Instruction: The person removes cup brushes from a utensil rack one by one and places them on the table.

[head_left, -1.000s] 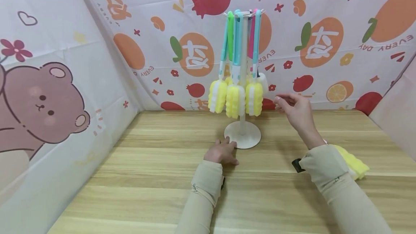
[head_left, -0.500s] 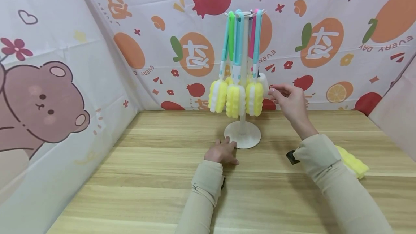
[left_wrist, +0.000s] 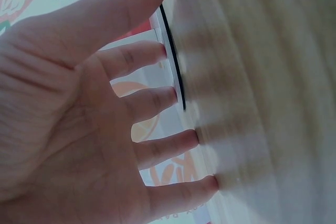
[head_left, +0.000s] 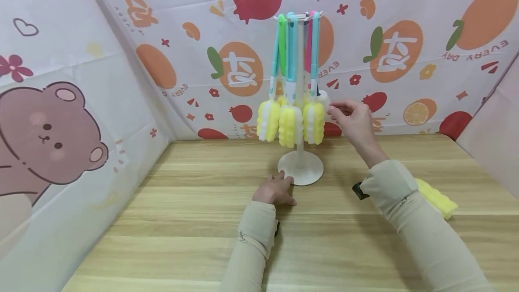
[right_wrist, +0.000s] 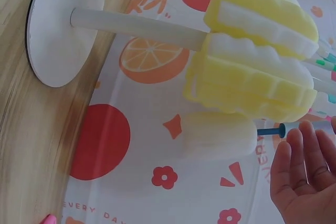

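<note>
A white stand (head_left: 310,171) bears several hanging sponge bottle brushes, with yellow-and-white heads (head_left: 313,123) and turquoise, green or pink handles (head_left: 290,48). My left hand (head_left: 272,190) is spread low at its round base; two fingertips (left_wrist: 169,94) touch the base rim, the others the tabletop. Up on the right side, my right hand (head_left: 357,123) is beside a brush with a plain white head (right_wrist: 220,135) and dark blue neck. In the right wrist view its fingers (right_wrist: 300,153) stretch out, tips right at that brush just above the neck. The thumb is mostly hidden there.
Another yellow sponge brush (head_left: 438,198) lies on the wooden table (head_left: 194,238) at the right, partly covered by my right sleeve. A fruit-print cloth (head_left: 182,102) hangs close behind the stand, and a bear-print cloth (head_left: 56,130) stands at the left.
My right hand has moved left and slightly up, from apart from the stand to the white-headed brush. My left hand stays at the base. The head view has shifted slightly.
</note>
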### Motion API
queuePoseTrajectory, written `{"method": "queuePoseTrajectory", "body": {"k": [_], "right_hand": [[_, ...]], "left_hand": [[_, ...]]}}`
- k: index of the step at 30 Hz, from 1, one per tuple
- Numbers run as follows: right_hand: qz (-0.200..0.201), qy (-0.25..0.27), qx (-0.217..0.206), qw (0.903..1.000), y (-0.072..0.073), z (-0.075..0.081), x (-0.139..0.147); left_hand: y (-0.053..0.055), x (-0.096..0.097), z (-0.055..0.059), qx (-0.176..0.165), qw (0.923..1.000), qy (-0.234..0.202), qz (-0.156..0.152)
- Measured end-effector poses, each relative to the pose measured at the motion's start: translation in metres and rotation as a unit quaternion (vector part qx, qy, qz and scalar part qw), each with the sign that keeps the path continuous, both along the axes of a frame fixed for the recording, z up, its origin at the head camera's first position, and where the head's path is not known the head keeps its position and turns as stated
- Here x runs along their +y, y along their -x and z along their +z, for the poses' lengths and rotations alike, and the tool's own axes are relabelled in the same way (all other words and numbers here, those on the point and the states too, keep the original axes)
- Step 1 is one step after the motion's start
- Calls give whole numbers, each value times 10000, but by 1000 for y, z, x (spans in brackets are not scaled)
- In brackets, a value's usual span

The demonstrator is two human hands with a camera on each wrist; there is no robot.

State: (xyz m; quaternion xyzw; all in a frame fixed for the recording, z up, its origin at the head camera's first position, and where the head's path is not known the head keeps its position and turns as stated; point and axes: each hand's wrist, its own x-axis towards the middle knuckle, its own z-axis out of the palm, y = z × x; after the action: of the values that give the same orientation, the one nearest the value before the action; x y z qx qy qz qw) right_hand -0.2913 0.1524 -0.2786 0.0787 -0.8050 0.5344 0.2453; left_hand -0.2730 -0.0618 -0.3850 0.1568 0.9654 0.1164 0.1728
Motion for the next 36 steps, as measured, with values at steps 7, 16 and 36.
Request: {"method": "queuePoseTrajectory", "body": {"k": [7,16,36], "right_hand": [[-189,-227,39,9996,5,5,-5],[-124,-248,-116,9995,10,13,-13],[143,-334,-472,9982,24,26,-32]], "left_hand": [[-1,-1,0,-65,9999,-92,43],[-1,-1,-1,-27,9999,-134,56],[-2,-2,1,-24,9999,-104,83]]}}
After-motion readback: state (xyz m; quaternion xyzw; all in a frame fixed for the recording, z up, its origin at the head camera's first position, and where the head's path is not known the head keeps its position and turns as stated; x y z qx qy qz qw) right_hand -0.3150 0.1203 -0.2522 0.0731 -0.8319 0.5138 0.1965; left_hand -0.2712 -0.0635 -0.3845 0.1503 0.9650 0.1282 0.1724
